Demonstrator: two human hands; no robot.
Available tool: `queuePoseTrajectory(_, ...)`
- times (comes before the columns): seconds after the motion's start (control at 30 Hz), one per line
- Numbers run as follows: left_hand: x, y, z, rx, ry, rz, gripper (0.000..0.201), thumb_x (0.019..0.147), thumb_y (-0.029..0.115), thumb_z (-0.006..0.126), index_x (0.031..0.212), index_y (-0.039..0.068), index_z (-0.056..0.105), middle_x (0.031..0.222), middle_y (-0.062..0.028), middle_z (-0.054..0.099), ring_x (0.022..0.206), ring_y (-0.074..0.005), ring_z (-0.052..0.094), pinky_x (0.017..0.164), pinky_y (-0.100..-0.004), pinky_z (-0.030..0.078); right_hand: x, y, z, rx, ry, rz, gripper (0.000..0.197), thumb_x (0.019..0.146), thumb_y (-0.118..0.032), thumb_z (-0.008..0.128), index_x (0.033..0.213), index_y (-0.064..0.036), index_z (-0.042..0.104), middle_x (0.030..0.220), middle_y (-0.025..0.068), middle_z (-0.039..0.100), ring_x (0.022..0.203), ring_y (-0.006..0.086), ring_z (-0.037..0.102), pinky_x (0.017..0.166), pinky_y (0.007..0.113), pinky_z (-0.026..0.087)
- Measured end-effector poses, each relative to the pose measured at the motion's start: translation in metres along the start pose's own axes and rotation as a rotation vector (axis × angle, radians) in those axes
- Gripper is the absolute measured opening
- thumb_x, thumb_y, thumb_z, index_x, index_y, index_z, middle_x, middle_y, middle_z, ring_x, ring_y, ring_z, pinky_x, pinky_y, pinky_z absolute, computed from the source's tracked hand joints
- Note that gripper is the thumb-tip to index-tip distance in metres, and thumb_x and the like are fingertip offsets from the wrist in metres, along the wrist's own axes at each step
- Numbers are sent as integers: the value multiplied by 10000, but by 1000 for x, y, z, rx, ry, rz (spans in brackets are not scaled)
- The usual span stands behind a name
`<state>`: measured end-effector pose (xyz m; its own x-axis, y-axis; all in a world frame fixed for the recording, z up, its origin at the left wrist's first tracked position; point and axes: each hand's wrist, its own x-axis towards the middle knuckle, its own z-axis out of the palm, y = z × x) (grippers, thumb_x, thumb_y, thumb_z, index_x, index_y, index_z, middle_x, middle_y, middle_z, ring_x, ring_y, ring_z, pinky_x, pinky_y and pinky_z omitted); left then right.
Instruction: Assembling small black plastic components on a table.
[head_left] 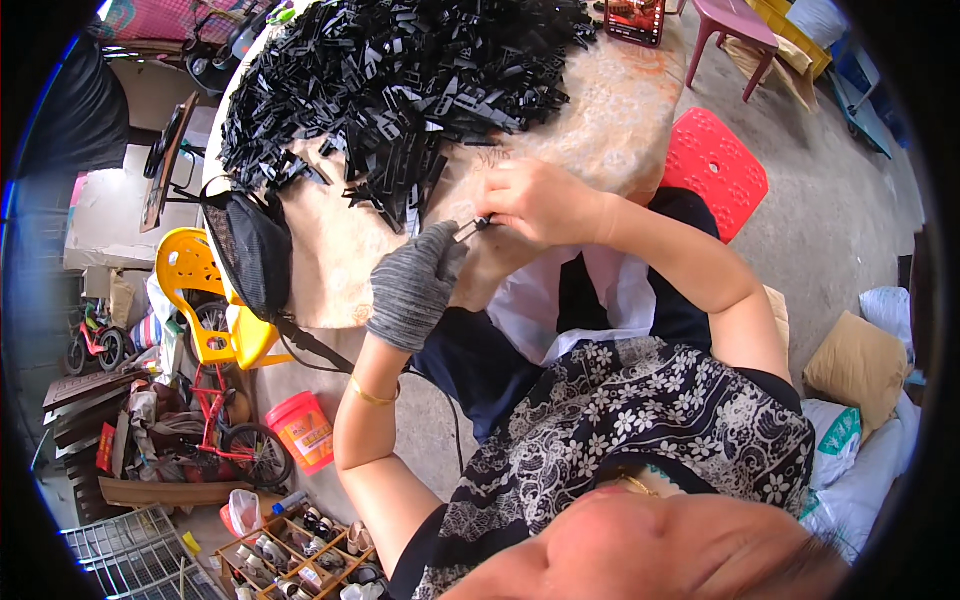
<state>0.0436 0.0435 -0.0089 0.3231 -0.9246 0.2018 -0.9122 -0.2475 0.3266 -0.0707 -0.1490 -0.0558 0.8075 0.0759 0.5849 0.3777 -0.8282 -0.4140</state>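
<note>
My left hand (410,288), in a grey knitted glove, is closed with its fingertips on one end of a small dark plastic piece (466,230). Bare and pinched, my right hand (535,203) grips the other end of the same piece. Both hands meet just over the near edge of the table, and the piece's exact shape is too small to make out. Beyond them a large heap of flat black plastic pieces (400,85) covers the far part of the cream patterned tablecloth (335,275). A few longer strips at the heap's near edge lie close to my left fingertips.
A phone (634,22) with a lit screen lies at the table's far right. By the left edge are a black mesh bag (250,250) and a yellow chair (190,262). A red stool (712,172) stands at right, a red bucket (300,430) on the floor at left. White sheeting (528,305) covers my lap.
</note>
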Motion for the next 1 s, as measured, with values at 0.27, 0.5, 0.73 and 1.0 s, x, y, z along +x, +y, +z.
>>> queuePoseTrajectory(0.27, 6, 10, -12, 147, -151, 11, 193, 856, 236, 615, 985, 94, 641, 758, -162, 643, 673, -339, 632, 597, -411, 497, -1, -5, -2, -2, -18, 0, 167, 707, -66, 631, 872, -56, 607, 841, 79, 550, 850, 276, 554, 752, 377, 456)
queuePoseTrajectory(0.5, 34, 20, -13, 344, -382, 71, 211, 841, 267, 602, 895, 64, 582, 723, -157, 635, 670, -329, 632, 581, -438, 485, 1, -13, -5, -62, -39, -50, 138, 739, -77, 586, 868, -30, 597, 849, 92, 544, 860, 280, 551, 770, 374, 458)
queuePoseTrajectory(0.73, 56, 26, -13, 393, -444, 198, 220, 828, 266, 602, 874, 50, 596, 713, -173, 626, 692, -353, 628, 619, -449, 492, -6, -12, -4, -13, 38, 76, 172, 720, -130, 642, 855, -31, 607, 858, 94, 571, 848, 285, 562, 785, 369, 466)
queuePoseTrajectory(1.0, 66, 21, -12, 357, -482, 244, 255, 786, 287, 647, 783, 32, 636, 697, -186, 628, 685, -367, 625, 634, -452, 497, -5, -25, -5, -112, 67, 12, 182, 702, -154, 670, 833, -37, 621, 855, 87, 585, 838, 273, 570, 756, 378, 460)
